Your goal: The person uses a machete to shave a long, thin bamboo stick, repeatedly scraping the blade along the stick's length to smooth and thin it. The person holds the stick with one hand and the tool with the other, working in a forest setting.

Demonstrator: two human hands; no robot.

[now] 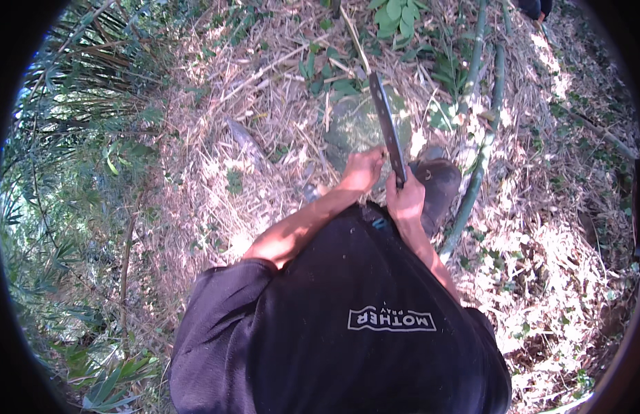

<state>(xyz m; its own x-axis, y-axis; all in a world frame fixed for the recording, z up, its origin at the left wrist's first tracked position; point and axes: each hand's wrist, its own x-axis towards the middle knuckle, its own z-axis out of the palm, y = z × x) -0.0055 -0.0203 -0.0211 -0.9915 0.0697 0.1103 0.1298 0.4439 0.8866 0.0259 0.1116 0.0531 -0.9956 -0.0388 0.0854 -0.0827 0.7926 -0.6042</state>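
Observation:
My right hand (406, 196) is closed around the handle end of a machete (385, 119). Its long dark blade points away from me and slightly to the left, above the ground. Just left of the handle, my left hand (363, 170) is closed with its fingers drawn together, and whatever may be in them is too small to make out. Beyond my left hand lies a greenish, flat-looking stone (349, 131), partly behind the blade. A dark boot (439, 185) shows right beside my right hand.
Long green bamboo poles (487, 141) run along the ground to the right. Dry leaves and stalks (216, 159) cover the ground. A leafy green plant (396, 17) stands at the far side, and dense bamboo foliage (64, 152) fills the left. Something dark (534, 8) shows at the top right.

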